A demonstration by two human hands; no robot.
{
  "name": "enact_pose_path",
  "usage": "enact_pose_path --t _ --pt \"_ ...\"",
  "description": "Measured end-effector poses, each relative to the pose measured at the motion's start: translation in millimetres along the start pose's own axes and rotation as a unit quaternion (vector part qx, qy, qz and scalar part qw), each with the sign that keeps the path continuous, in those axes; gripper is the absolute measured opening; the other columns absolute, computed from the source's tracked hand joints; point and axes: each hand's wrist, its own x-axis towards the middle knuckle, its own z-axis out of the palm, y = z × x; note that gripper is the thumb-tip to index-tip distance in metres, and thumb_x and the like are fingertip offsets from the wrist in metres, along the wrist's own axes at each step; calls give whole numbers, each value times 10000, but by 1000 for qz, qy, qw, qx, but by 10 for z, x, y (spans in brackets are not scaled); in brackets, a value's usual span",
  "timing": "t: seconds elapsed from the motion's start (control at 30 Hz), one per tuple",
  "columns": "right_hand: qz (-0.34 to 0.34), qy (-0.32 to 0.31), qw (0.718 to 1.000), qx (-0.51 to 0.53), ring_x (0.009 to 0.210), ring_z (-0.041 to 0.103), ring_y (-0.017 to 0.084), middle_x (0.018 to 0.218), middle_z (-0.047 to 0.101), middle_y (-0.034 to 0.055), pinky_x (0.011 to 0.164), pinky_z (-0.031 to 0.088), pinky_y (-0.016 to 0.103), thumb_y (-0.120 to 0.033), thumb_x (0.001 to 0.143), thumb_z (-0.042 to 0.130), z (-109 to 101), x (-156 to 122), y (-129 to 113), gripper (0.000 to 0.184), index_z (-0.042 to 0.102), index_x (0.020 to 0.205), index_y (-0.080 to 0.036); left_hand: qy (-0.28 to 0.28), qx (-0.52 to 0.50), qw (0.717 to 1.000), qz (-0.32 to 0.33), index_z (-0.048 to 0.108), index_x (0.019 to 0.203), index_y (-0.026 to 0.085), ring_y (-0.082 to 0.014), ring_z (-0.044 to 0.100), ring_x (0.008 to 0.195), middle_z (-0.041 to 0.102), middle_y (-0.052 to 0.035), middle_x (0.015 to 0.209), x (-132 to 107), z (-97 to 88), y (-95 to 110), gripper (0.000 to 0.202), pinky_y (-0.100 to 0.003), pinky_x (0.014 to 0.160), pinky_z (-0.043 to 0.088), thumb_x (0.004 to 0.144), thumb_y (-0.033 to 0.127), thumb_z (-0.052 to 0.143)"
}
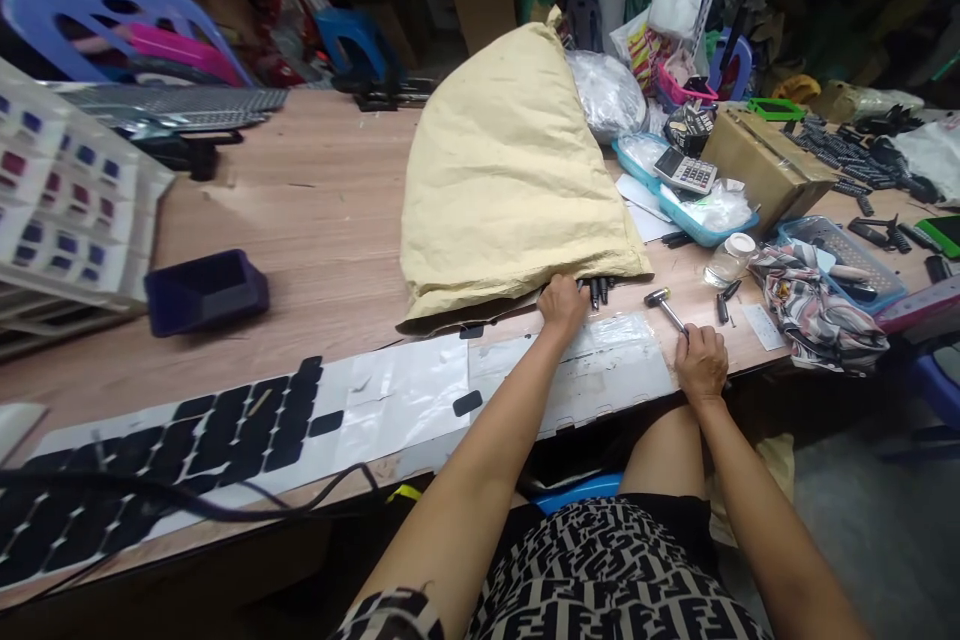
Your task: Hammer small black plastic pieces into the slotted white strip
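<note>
Remotely, I am looking down past two bare forearms at a wood-grain table [337, 180]. My right hand [702, 363] is gripping the handle of a small hammer [673, 314], fingers curled round it; the hammer's head is pointing forward, angled toward the left hand's side. My left hand [564, 302] is resting at the mouth of a large pale-yellow sack [510, 170], its fingers bent nearly closed; I am not able to tell what, if anything, they are pinching. Slim black parts [604, 291] are sticking out of the sack just to the right of those fingers, and the sack is spreading across the table beyond that hand.

Nearer my body, a whitish board [600, 385] is lying between the left forearm and the right hand. Well to the left of the left hand, a white sheet [397, 395] patterned with dark strips is running along the table's edge, and a dark purple bin [206, 295] is sitting beside a white crate [67, 190].

Just beyond the right hand, small black pieces [724, 305] are lying near a clear jar [729, 260]. To its right, a crumpled cloth [825, 315] is bunching against a blue basket [885, 265]. Farther forward, a calculator [685, 170] is resting on a blue tray [705, 232].
</note>
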Motion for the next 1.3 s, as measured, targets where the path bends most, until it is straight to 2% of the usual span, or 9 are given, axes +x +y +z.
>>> enact_pose_path --t 0.1,0.2,0.33,0.43,0.53,0.63,0.9,1.17,1.3 --pt "0 -1 1000 0 911 469 243 982 610 93 751 325 348 -294 986 485 -16 1 -10 252 666 1123 -184 -9 -14 1000 18 711 1022 217 -290 652 1014 685 -107 1124 -270 -27 -280 228 -354 794 469 915 360 568" --pt "0 -8 1000 8 913 473 251 987 613 107 754 334 349 -289 983 473 -44 26 -1 271 676 1124 -178 -19 -64 993 92 706 999 238 -252 637 969 686 -64 1042 -599 4 -575 176 -329 778 454 888 352 631" --pt "10 -28 997 76 917 510 257 976 631 120 791 389 358 -259 973 469 -140 29 -25 297 696 1143 -173 13 -133 975 176 723 996 231 -239 607 988 669 -56 995 -820 139 -762 156 -344 863 453 857 298 697" --pt "14 -34 981 189 922 576 246 978 664 120 825 455 353 -287 1000 436 -288 -57 -170 346 698 1193 -170 20 -155 972 177 740 1005 237 -229 599 975 661 -45 965 -804 203 -773 157 -358 898 446 860 289 708" --pt "-14 -64 948 311 935 642 221 1014 699 110 859 506 334 -337 1030 414 -471 -192 -411 372 700 1205 -175 13 -163 970 179 751 1008 236 -226 593 981 658 -39 961 -766 205 -766 161 -360 901 439 863 295 715" --pt "-45 -90 927 362 916 666 206 997 711 97 862 531 324 -354 1034 439 -602 -303 -627 360 705 1200 -177 9 -168 970 176 757 1015 241 -226 588 980 654 -37 960 -768 190 -764 169 -362 895 436 865 311 722" --pt "-91 -98 946 295 867 661 215 914 707 95 834 536 334 -324 1031 431 -554 -387 -697 352 723 1162 -177 1 -179 969 168 766 987 250 -228 580 985 655 -33 950 -758 184 -747 149 -369 901 418 856 315 735" --pt "-117 -106 934 320 882 653 205 928 699 82 844 528 321 -323 1044 410 -572 -474 -816 350 703 1193 -202 -2 -196 968 157 762 985 257 -213 569 958 643 -28 929 -779 164 -744 134 -347 869 414 859 294 737" --pt "-108 -83 945 298 872 644 204 925 698 83 847 510 312 -336 1036 437 -460 -356 -679 337 713 1157 -186 -3 -190 968 165 759 983 243 -220 573 967 646 -35 940 -732 174 -728 143 -353 882 424 861 313 732"
